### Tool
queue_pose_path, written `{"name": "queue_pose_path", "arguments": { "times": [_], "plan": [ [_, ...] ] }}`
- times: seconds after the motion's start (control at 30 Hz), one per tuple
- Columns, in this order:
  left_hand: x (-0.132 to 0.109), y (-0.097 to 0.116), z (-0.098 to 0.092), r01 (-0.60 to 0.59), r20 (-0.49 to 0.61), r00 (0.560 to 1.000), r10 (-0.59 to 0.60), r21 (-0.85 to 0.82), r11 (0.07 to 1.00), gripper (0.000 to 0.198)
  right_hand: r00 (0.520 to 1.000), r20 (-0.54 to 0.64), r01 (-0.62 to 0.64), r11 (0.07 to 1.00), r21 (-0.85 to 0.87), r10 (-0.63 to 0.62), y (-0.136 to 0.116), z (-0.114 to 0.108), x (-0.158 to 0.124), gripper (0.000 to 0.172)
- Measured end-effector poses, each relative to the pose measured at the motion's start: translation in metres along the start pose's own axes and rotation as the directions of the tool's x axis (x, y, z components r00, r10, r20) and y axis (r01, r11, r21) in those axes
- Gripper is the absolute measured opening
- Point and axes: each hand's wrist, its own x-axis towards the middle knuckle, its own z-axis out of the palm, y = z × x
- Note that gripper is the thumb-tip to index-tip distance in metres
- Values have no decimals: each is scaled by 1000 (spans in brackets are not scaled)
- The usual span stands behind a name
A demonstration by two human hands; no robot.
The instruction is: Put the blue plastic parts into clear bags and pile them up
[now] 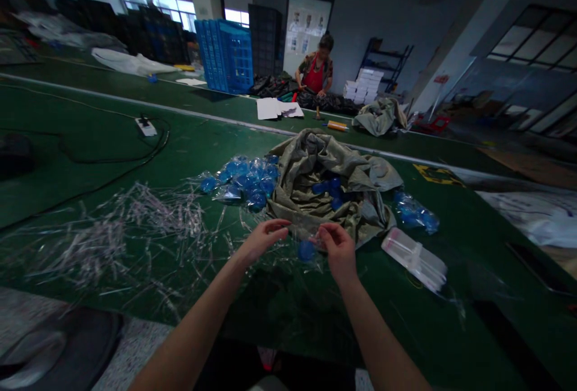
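Observation:
Between my two hands is a clear plastic bag with a round blue piece [306, 251] in it, low over the green table [193, 286]. My right hand [336, 246] pinches the bag's edge at its right side. At the left side, my left hand [267, 239] has its fingers apart and nothing visibly gripped. Just beyond lies a crumpled grey-green cloth sack [288, 189] with several blue pieces [336, 192] inside. Bagged blue pieces [246, 177] form a heap left of the sack. Another clear bag of blue pieces [415, 213] rests to its right.
Loose clear strips [148, 216] spread over the table at left. A banded stack of clear bags [415, 258] and a dark phone [538, 267] lie at right. Cables and a power strip [145, 127] are farther left. Across the table a person [317, 69] stands near blue crates [224, 57].

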Motion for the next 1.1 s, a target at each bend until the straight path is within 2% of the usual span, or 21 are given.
{"name": "queue_pose_path", "arguments": {
  "times": [0.07, 0.13, 0.23, 0.37, 0.53, 0.63, 0.73, 0.87, 0.97, 1.03, 1.1],
  "plan": [
    [5, -3, 13, -68, 75, 996, 56, 171, 983, 38, 999, 20, -36, 996, 83, 34, 6, -2, 6, 27],
    [16, -10, 21, -83, 83, 994, 66, 230, 970, 35, 997, 26, -71, 990, 122, 68, 14, -5, 17, 29],
    [38, -25, 26, -12, -16, 1000, 16, 244, 970, 35, 991, 19, -136, 985, 106, 134, 30, -16, 39, 36],
    [61, -45, 27, 52, -89, 996, -26, 307, 950, 39, 974, 78, -211, 977, -41, 214, 53, -34, 62, 43],
    [72, -53, 22, 46, -66, 998, -24, 355, 934, 38, 972, 99, -196, 968, -156, 212, 74, -47, 74, 33],
    [77, -53, 17, 16, -43, 999, 1, 398, 917, 36, 980, 86, -160, 966, -204, 180, 81, -50, 79, 28],
    [80, -52, 14, 39, -60, 998, -15, 433, 901, 36, 988, 73, -116, 958, -261, 139, 83, -50, 80, 25],
    [80, -49, 10, 88, -114, 992, -44, 416, 905, 33, 993, 69, -74, 952, -297, 99, 85, -48, 77, 22],
    [80, -41, 5, 167, -191, 976, -102, 365, 916, 44, 995, 79, -40, 953, -302, 67, 86, -48, 74, 21],
    [82, -32, 3, 252, -202, 959, -199, 285, 925, 57, 995, 92, -9, 954, -301, 39, 87, -48, 74, 20],
    [85, -23, 3, 369, -145, 925, -351, 133, 920, 61, 994, 106, 25, 953, -301, 8, 87, -48, 75, 19]
  ]
}}
